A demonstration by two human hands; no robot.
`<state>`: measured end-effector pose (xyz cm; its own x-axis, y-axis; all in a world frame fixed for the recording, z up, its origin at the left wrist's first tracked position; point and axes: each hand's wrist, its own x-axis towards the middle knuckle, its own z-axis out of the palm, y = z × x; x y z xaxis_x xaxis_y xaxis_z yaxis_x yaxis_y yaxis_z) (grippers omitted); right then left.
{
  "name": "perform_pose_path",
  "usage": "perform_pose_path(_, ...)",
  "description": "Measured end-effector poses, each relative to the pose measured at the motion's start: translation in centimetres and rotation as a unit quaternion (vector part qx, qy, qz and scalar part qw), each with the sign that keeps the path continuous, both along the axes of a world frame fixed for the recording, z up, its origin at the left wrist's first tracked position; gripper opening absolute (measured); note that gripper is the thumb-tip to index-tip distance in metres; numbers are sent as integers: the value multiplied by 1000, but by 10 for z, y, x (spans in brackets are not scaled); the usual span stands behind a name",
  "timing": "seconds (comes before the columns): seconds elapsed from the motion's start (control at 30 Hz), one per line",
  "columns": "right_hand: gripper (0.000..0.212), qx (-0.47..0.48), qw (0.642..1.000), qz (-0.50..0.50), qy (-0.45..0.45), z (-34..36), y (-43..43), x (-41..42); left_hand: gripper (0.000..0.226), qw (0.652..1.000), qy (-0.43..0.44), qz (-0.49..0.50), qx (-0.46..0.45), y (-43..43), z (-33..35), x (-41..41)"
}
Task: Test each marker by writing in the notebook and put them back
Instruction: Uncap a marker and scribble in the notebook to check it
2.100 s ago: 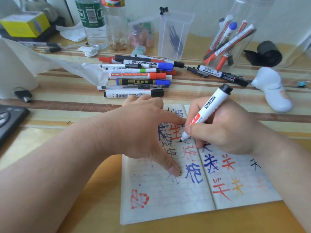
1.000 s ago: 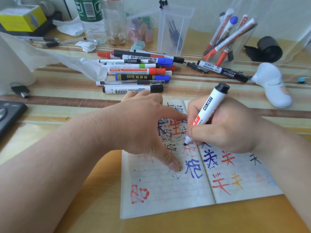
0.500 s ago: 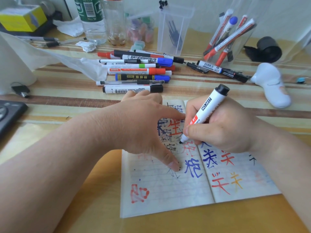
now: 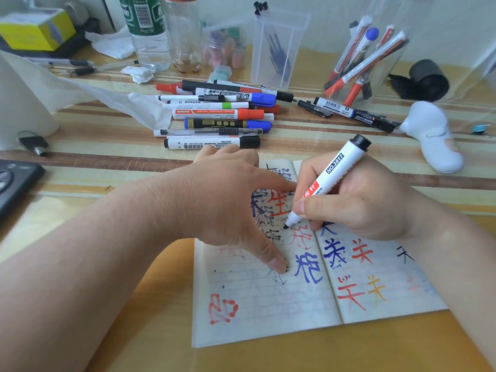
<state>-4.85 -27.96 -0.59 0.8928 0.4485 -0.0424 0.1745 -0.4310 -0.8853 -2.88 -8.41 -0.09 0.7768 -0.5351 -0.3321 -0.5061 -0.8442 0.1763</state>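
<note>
An open lined notebook [image 4: 268, 304] lies on the table, covered in blue, red, black and yellow marks. My left hand [image 4: 222, 200] presses flat on its left page, thumb and fingers spread. My right hand [image 4: 357, 200] grips a white marker with a black end [image 4: 332, 173], its black tip touching the page near the centre fold. A pile of several capped markers [image 4: 220, 114] lies behind the notebook. A clear holder [image 4: 367, 55] at the back right has several markers standing in it.
A clear empty box [image 4: 276, 47], plastic bottles [image 4: 150, 30] and a small jar stand at the back. Two black markers [image 4: 354, 114] lie below the holder. A white device [image 4: 432, 135] sits right, a paper roll [image 4: 21, 103] and a black device [image 4: 16, 181] left.
The marker tip has shifted slightly over the page near the fold as my right hand writes. My left hand stays pressed on the left page.
</note>
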Motion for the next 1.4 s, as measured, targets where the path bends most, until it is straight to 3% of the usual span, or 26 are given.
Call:
perform_pose_path(0.13,9,-35,999,7,-20,0,1,0,103,1000,-1,0,3,-1,0,0)
perform_pose_path(0.3,12,11,999,-33,2,-3,-4,4,108,1000,4,0,-1,2,0,1)
perform_pose_path(0.4,8,-36,999,-20,-28,-4,-3,4,103,1000,4,-2,-3,1,0,1)
perform_pose_path(0.53,9,-5,1000,-12,-8,-4,-5,3,104,1000,-4,-8,3,1,-2,2)
perform_pose_path(0.67,6,-41,999,12,-23,-5,-6,6,107,1000,-11,-17,-3,3,-5,3)
perform_pose_path(0.77,8,118,991,-48,46,-10,-10,12,105,996,-11,-20,-82,11,-5,-1)
perform_pose_path(0.8,10,193,976,-79,63,-11,-13,15,96,990,9,3,-141,14,-5,0)
perform_pose_path(0.87,7,299,945,-118,64,-11,-16,19,58,960,54,53,-268,17,-8,4)
perform_pose_path(0.97,9,340,932,-118,47,-11,-13,19,29,922,-3,75,-379,19,-16,13)
perform_pose_path(1.07,17,344,933,-88,54,-13,-7,16,10,917,-33,85,-388,19,-24,17)
perform_pose_path(1.17,21,341,931,-117,59,-15,-7,18,28,899,12,88,-429,16,-25,16)
perform_pose_path(1.27,10,346,925,-150,56,-14,-9,19,52,879,55,108,-461,15,-19,13)
perform_pose_path(1.4,2,369,918,-142,45,-14,-12,18,43,869,87,127,-470,12,-14,8)
